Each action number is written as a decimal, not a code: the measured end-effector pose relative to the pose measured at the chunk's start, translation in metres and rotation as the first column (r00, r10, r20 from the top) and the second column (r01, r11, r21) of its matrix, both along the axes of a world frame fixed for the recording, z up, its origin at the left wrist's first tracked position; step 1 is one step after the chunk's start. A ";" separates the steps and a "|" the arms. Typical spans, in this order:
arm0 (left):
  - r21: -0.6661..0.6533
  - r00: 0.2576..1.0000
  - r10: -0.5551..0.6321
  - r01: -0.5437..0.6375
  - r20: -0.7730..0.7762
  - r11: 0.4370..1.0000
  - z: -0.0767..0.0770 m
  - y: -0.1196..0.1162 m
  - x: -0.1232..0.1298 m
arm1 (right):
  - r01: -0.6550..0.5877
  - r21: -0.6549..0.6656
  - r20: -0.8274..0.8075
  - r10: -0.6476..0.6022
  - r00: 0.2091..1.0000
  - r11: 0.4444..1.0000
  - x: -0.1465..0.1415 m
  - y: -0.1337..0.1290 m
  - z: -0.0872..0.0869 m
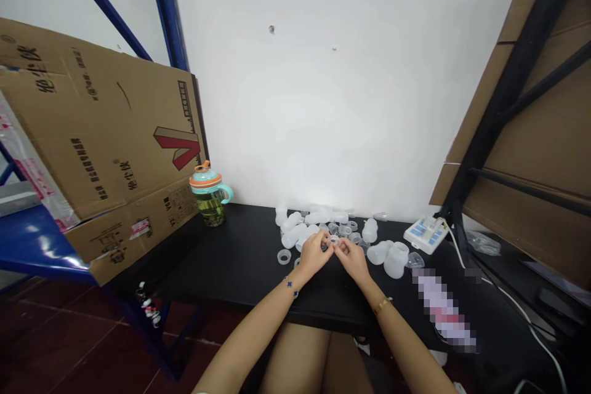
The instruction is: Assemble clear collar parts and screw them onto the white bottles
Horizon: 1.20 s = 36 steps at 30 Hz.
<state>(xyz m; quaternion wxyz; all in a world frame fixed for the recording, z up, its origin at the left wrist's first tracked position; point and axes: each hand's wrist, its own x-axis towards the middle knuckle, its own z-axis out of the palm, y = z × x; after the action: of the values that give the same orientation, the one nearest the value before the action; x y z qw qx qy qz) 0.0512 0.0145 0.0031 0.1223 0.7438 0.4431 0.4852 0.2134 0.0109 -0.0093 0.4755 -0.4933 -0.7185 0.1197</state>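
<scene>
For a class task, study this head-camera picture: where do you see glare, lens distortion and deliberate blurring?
Head view: glare brightens the white wall just above the translucent plastic bottle parts; wide-lens distortion tilts the blue rack upright and cardboard box; a pixelated block lies right of the left hand and right hand.

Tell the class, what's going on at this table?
A person at a black table holds a small clear plastic ring between the left hand and right hand. Frosted plastic bottle parts and more rings lie scattered just ahead, near a white device.
</scene>
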 end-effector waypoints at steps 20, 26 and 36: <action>-0.011 1.000 -0.012 0.013 0.029 1.000 0.000 -0.001 0.000 | 0.008 -0.001 0.004 -0.008 1.000 1.000 -0.001 -0.002 0.003; -0.013 0.999 -0.020 0.021 0.039 1.000 0.001 -0.001 0.000 | 0.005 -0.001 0.002 -0.005 1.000 1.000 -0.001 -0.003 0.003; -0.032 0.999 -0.028 0.029 0.041 0.999 0.003 -0.003 -0.001 | -0.002 -0.015 -0.018 0.001 1.000 1.000 0.000 -0.001 0.001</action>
<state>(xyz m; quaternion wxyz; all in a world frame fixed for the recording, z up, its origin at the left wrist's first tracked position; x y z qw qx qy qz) 0.0504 0.0119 0.0063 0.1502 0.7380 0.4375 0.4913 0.2132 0.0096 -0.0081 0.4781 -0.4952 -0.7136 0.1300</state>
